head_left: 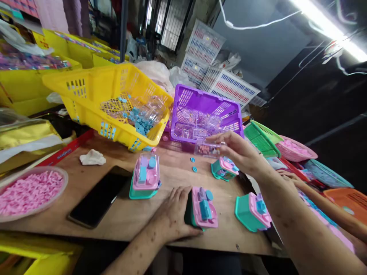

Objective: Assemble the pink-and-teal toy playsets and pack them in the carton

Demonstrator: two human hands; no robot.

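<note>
My left hand (173,215) is wrapped round the side of a teal toy box with a pink top (204,210), which stands on the table. Small blue, pink and purple pieces sit on that top. Farther forward, my right hand (239,151) has its fingers closed on the edge of a clear plastic cover (208,149), in front of the purple basket (208,95). A similar toy box (144,175) under a clear cover stands to the left. Two more toy boxes, one behind (225,169) and one nearer (254,211), stand on the right, without visible covers.
A yellow basket (86,114) holds blue pieces and clear covers. Left are a black phone (100,196), a bowl of pink pieces (31,191) and a crumpled white scrap (92,157). Two small blue pieces (194,169) lie mid-table. Another person's arm (323,202) extends in at right.
</note>
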